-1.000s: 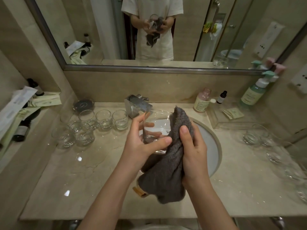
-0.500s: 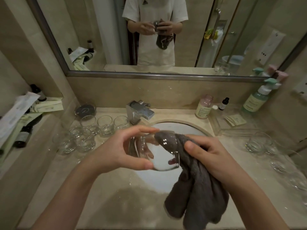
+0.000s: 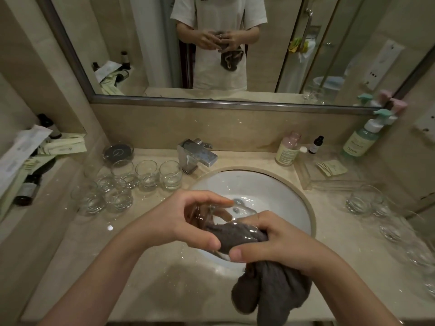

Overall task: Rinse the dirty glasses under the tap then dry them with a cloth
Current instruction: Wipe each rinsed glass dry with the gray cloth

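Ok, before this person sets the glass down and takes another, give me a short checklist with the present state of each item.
1. Glass securely held: ok, the left hand grips it on its side over the sink.
2. Cloth working inside the glass: ok, the right hand has pushed one end into it.
3. Glass fully dry: cannot tell, reflections hide any drops.
4. Tap off: ok, no stream shows.
5. Room to set it down by the glasses on the right: ok, bare counter lies in front of them.
6. More glasses waiting on the left: ok, though whether they are rinsed, cannot tell.
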